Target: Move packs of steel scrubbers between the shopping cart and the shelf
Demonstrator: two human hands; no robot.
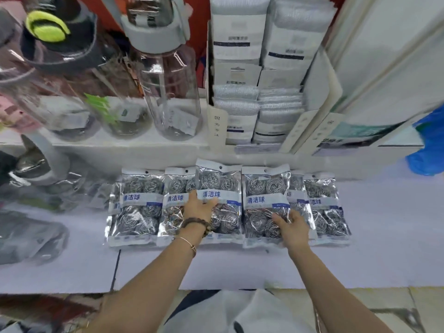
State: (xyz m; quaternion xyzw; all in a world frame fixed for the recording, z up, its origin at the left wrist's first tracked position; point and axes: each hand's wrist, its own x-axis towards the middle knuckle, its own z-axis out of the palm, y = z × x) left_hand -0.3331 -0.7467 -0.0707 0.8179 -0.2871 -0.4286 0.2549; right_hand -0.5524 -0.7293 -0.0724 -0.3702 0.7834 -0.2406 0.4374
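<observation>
while the left hand [200,207] is lying flat, fingers spread, on the middle pack [216,179] on the shelf [384,224], the right hand [292,225] is resting on the next pack [264,188]; cannot tell if it is gripping. risk: slick film slipping under fingertips, overlapping neighbours dragging along

Left hand [200,206] flat, right hand [292,227] lower (outstretched)

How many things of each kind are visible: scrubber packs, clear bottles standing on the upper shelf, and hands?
Scrubber packs: 6 clear, maybe a seventh edge far left
Clear bottles: 3
Hands: 2
Total: 11
</observation>
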